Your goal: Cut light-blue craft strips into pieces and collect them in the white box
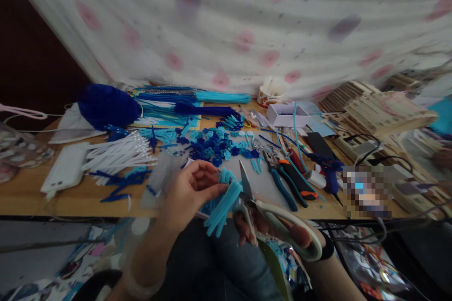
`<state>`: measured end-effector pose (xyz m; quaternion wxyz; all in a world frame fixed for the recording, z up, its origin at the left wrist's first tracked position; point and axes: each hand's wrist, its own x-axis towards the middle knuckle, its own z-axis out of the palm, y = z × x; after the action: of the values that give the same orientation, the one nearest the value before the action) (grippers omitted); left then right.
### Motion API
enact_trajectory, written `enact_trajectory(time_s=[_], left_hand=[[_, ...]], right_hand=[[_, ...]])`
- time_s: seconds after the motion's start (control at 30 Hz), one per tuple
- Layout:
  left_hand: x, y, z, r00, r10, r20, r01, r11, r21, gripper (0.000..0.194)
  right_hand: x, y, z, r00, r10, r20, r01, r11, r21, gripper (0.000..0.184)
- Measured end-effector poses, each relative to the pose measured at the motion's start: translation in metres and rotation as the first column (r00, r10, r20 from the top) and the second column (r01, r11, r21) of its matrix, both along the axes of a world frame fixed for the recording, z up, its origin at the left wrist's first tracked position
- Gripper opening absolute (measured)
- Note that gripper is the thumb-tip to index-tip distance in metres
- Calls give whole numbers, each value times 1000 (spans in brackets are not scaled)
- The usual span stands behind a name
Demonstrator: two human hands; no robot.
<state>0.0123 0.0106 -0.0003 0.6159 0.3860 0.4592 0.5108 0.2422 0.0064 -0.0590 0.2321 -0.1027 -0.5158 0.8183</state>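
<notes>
My left hand [195,189] pinches a bundle of light blue pipe cleaners [223,204], bent over at the top with their lower ends hanging past the table's front edge. Just to the right, my right hand [259,225] is closed round the white handles of a pair of scissors [247,186]. Their blades point up and stand close beside the bundle; whether they touch it I cannot tell. Behind both hands lies a heap of small blue and light blue flower shapes [212,143] on a translucent mat [150,197].
White pipe cleaner pieces [116,155] and a white power bank [65,169] lie at left. Pliers [282,183], a blue glue gun [328,169] and cables are at right. A white box [287,115] stands behind, near long pipe cleaners [222,98] and a curtain [226,19].
</notes>
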Motion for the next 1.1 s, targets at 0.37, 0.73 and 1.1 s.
enact_trajectory(time_s=[0.37,0.73,1.1], left_hand=[[-7,13,-9,991,-116,58,122,988,-100,46],[-5,6,-16,862,-505,47,507,860,-60,29],[-14,7,-5,894,-316,-318,299,949,-102,14]], right_hand=[[1,21,31,996,-37,85,30,996,82,78],[0,26,42,980,14,200,-13,1000,-3,72],[8,31,47,972,129,195,-115,990,-80,72]])
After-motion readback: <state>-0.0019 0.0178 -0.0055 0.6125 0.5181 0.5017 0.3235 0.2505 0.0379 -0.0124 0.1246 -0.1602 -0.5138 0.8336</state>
